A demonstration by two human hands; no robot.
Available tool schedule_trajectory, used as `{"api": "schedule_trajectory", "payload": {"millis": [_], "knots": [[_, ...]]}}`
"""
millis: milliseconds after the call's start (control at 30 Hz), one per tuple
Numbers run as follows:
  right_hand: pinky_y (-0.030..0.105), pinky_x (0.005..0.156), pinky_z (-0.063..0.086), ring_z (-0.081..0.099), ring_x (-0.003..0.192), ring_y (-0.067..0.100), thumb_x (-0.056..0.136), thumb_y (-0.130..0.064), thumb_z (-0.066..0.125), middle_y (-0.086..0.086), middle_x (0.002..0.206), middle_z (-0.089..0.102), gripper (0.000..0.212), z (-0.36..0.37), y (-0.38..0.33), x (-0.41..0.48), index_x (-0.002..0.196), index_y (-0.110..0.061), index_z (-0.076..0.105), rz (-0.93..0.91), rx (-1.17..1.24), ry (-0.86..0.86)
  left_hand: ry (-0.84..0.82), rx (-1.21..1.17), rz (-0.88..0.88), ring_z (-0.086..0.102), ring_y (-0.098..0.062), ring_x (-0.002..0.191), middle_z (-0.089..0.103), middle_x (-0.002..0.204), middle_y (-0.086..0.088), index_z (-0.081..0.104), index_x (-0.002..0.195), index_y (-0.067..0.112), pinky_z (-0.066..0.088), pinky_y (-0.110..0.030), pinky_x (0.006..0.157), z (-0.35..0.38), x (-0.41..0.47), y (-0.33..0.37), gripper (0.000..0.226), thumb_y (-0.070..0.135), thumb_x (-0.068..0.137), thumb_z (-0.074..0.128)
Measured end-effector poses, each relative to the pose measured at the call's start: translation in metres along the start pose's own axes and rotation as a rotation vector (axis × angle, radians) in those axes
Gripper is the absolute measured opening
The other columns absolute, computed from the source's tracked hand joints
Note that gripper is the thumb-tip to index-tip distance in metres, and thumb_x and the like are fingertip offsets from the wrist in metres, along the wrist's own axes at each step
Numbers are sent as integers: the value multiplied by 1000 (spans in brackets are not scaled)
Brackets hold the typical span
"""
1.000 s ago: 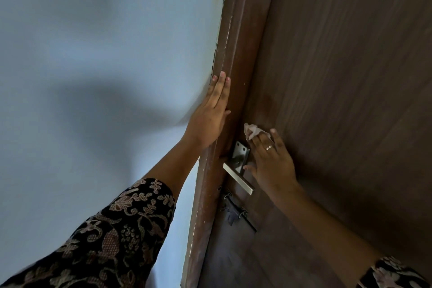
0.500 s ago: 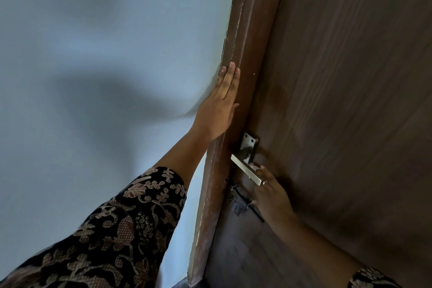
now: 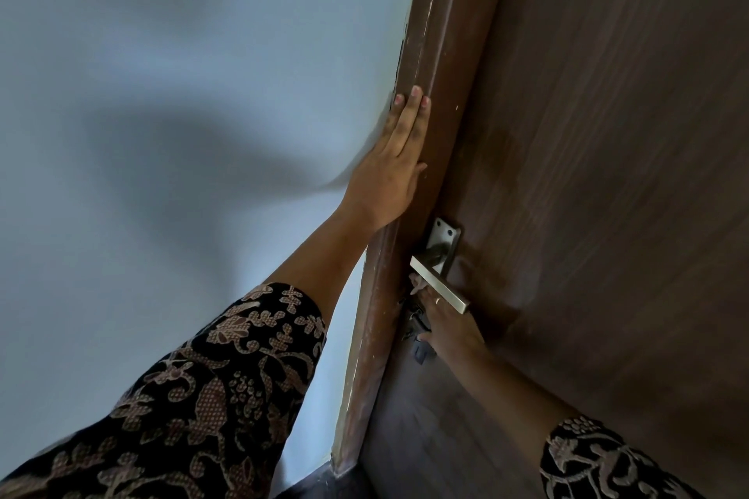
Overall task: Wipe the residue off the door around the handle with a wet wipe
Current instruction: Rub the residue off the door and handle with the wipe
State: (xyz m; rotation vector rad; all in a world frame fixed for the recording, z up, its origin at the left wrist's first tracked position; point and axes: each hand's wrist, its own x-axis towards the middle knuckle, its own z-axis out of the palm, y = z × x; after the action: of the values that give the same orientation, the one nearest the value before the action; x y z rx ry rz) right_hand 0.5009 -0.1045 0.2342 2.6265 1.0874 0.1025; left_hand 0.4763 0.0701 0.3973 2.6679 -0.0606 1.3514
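Note:
A dark brown wooden door fills the right side, with a silver lever handle on a metal plate. My left hand lies flat with straight fingers on the brown door frame above the handle. My right hand is pressed to the door just under the lever, its fingertips hidden behind the handle. A small bit of the white wet wipe shows at those fingertips, left of the lever's near end.
A pale blue wall spreads to the left of the frame, with a soft shadow across it. A dark latch sits on the door below the handle, beside my right wrist. Both forearms wear dark patterned sleeves.
My right hand with the wipe has slid from above the handle plate down to under the lever. My left hand has stayed flat on the frame.

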Motion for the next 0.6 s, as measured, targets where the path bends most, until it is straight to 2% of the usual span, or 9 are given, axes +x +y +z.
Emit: {"api": "schedule_trajectory", "payload": {"millis": [133, 200, 267, 300, 333, 433, 500, 600], "knots": [[31, 113, 22, 18, 143, 22, 89, -44, 52, 7, 157, 14, 82, 1, -1, 3, 148, -9, 8, 42, 60, 47, 1, -20, 8, 9, -35, 147, 11, 158, -20, 13, 149, -1, 17, -32, 116, 0, 0, 0, 74, 11, 90, 55], [31, 107, 33, 31, 138, 23, 83, -45, 61, 11, 153, 27, 84, 0, 1, -3, 146, -7, 21, 11, -11, 133, -3, -25, 8, 9, -36, 147, 11, 158, -21, 13, 149, -2, 17, -32, 117, -1, 0, 0, 74, 11, 90, 55], [31, 88, 51, 58, 115, 25, 60, -41, 84, 14, 130, 57, 85, 5, 9, -10, 129, -1, 52, -54, -72, 240, -8, -30, 7, 8, -35, 147, 10, 158, -21, 12, 149, -1, 19, -33, 117, -1, 0, 0, 74, 10, 90, 55], [31, 78, 55, 66, 102, 25, 48, -33, 90, 15, 115, 67, 79, 10, 13, -14, 115, 1, 63, -99, -98, 296, -10, -31, 5, 8, -36, 147, 10, 158, -21, 12, 149, -1, 20, -34, 117, -2, 0, 0, 74, 10, 90, 55], [32, 75, 56, 67, 96, 26, 46, -24, 91, 15, 106, 70, 69, 14, 16, -17, 105, 3, 68, -135, -136, 324, -10, -33, 2, 8, -36, 147, 10, 158, -20, 12, 149, -1, 19, -33, 117, -2, 0, 0, 74, 10, 91, 55], [37, 90, 51, 63, 103, 28, 64, -16, 78, 18, 107, 68, 37, 22, 22, -28, 94, 4, 70, -199, -361, 337, -11, -39, -12, 8, -34, 147, 10, 159, -19, 12, 149, 0, 16, -26, 113, -2, -1, 3, 73, 8, 91, 54], [38, 94, 48, 64, 99, 27, 67, -17, 76, 15, 103, 69, 26, 18, 26, -36, 86, 0, 74, -218, -401, 342, -15, -43, -17, 6, -32, 148, 8, 159, -17, 10, 150, 1, 19, -24, 110, -4, -2, 4, 75, 6, 91, 55], [40, 92, 45, 65, 85, 23, 61, -17, 80, 6, 83, 71, 14, -4, 32, -45, 72, -9, 75, -202, -418, 379, -30, -56, -27, -2, -27, 147, 3, 161, -13, 5, 151, 5, 42, -24, 101, -7, -3, 6, 81, -1, 88, 56]]}}
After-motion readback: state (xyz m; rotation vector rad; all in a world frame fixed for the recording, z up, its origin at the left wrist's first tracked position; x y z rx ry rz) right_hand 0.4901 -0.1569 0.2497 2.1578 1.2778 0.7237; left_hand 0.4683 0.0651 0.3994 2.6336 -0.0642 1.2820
